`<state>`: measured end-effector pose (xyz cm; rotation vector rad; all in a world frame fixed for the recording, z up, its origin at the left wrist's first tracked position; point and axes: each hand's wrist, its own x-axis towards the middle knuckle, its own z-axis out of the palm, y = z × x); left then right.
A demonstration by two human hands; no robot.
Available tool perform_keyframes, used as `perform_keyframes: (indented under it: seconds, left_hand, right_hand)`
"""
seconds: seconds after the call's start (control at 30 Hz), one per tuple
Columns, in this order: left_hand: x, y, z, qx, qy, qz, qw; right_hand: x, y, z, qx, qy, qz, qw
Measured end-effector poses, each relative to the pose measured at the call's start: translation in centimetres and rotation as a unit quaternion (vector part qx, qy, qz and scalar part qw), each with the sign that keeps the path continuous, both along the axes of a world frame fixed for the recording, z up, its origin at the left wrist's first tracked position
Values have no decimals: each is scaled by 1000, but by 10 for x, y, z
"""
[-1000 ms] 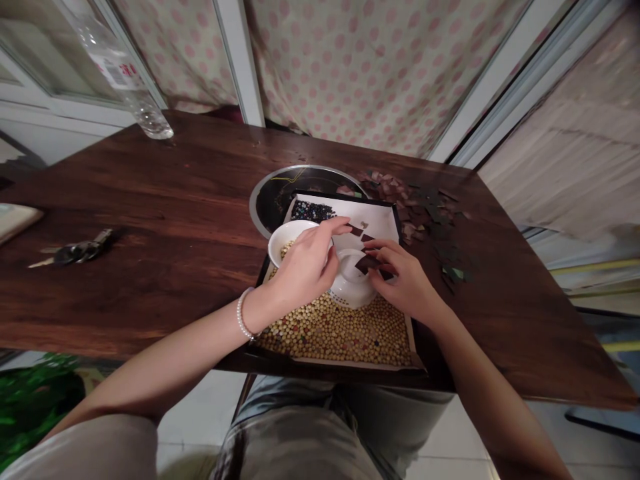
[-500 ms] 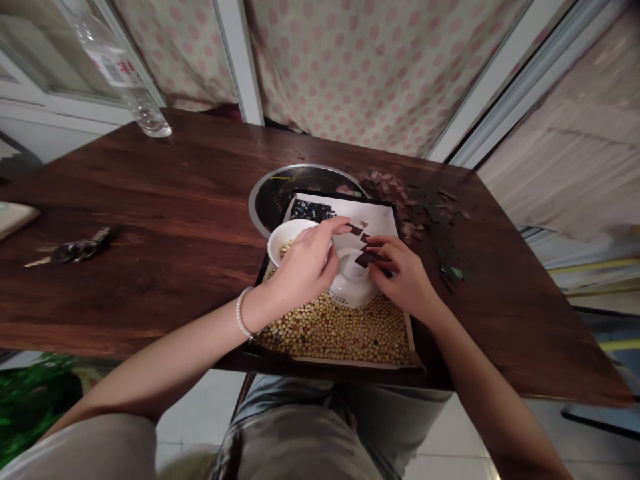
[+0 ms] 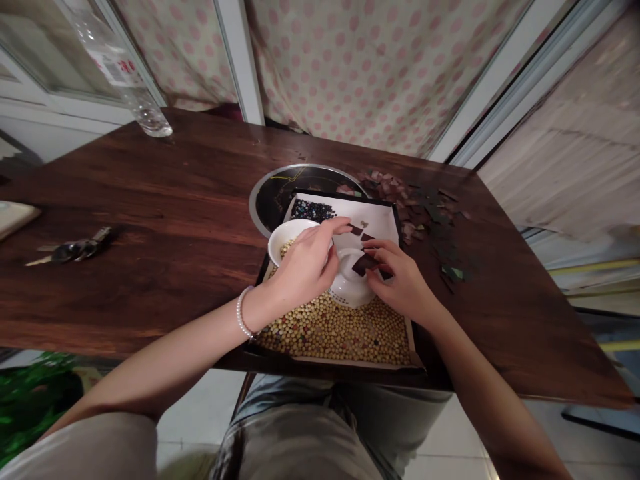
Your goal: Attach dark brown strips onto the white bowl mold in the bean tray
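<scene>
A thin, dark brown angular chip (image 3: 365, 265) is pinched between the thumb and fingers of the right hand (image 3: 403, 287), closed on it just above a white ceramic vessel (image 3: 347, 290) whose shape the hands partly hide. Two more dark chips (image 3: 356, 230) lie on the paper at 12 o'clock from it. At 9 o'clock from the right hand, the left hand (image 3: 303, 263), wearing a pearl bracelet (image 3: 243, 313), is curled around a small white bowl (image 3: 286, 235) of pale beans.

Both hands work over a black-rimmed tray (image 3: 345, 195). Tan soybeans (image 3: 335, 333) mixed with darker beans fill its 6 o'clock half, black beads (image 3: 311, 211) form a small patch at 11 o'clock, and white paper (image 3: 383, 217) shows bare at 12 o'clock. Outside the tray, pinkish flakes (image 3: 387, 190) lie at 1 o'clock and dark green flakes (image 3: 440, 233) at 2 o'clock, on a dark wood surface (image 3: 125, 180).
</scene>
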<state>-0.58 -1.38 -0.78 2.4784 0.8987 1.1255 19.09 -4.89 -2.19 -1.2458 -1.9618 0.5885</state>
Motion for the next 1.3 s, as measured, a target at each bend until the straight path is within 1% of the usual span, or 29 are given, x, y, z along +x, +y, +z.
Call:
perform_keyframes:
  seconds: [0.17, 0.33, 0.47, 0.63, 0.77, 0.8, 0.93, 0.97, 1.1, 1.23, 1.3]
  left_hand:
    - [0, 0, 0, -4, -2, -1, 1000]
    - [0, 0, 0, -1, -2, 3, 1000]
    - [0, -1, 0, -5, 0, 6, 1000]
    - [0, 0, 0, -3, 2, 6, 1000]
    - [0, -1, -1, -5, 2, 8, 1000]
    - [0, -1, 0, -7, 1, 9, 1000]
    - [0, -2, 1, -8, 2, 11, 1000]
    - [0, -2, 1, -6, 2, 10, 1000]
    - [0, -1, 1, -3, 2, 6, 1000]
    - [0, -1, 1, -3, 0, 8, 1000]
    - [0, -1, 1, -2, 0, 6, 1000]
  right_hand:
    - [-1, -1, 0, 3, 15, -20, 1000]
    - [-1, -2, 1, 4, 7, 2, 1000]
    - [0, -2, 2, 5, 21, -22, 1000]
    - [0, -2, 2, -13, 3, 3, 1000]
    - [-1, -2, 2, 3, 22, -30, 999]
    - [-2, -2, 2, 4, 23, -30, 999]
    - [-3, -2, 2, 0, 16, 12, 1000]
    - [-3, -2, 2, 0, 16, 13, 1000]
    - [-2, 0, 2, -6, 23, -22, 999]
    - [-2, 1, 2, -18, 13, 9, 1000]
    - [-3, 2, 2, -10, 12, 9, 1000]
